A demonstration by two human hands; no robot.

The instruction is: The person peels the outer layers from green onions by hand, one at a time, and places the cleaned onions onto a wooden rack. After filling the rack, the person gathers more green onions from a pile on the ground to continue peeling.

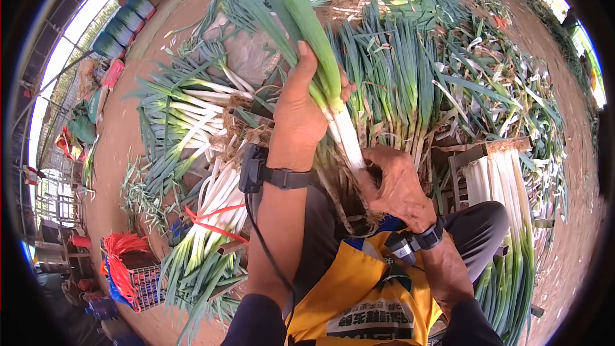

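Observation:
My left hand is closed around a couple of large green onions, just where the green leaves meet the white stems. The leaves rise past the top edge of the view, and the stems slant down toward my lap. Lower down, my right hand has its fingers and thumb bent around the white part near the root end. Roots and dry outer leaves hang below the fingers. Behind the held stalks stands a thick row of untrimmed green onions.
White-stemmed green onions lie piled at left. A bundle with a red tie is below them. Stripped stalks rest in a rack at right, beside leaf scraps. Red strings hang over a crate.

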